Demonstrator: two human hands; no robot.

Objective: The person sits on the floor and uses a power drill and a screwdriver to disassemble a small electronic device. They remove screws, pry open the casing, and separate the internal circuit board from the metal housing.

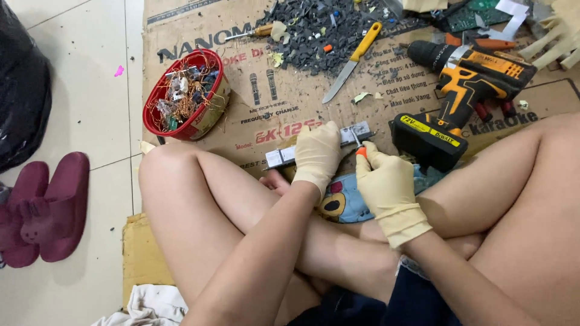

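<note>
Left hand (315, 154) clamps a grey strip (356, 134) whole on the cardboard (241, 115), right hand (386, 184) grips a screwdriver (360, 150) at its three o'clock end, disassembly seemingly just begun.

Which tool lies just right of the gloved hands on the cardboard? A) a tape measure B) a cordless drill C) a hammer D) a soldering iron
B: a black and orange cordless drill lies on the cardboard beside the right hand.
</note>
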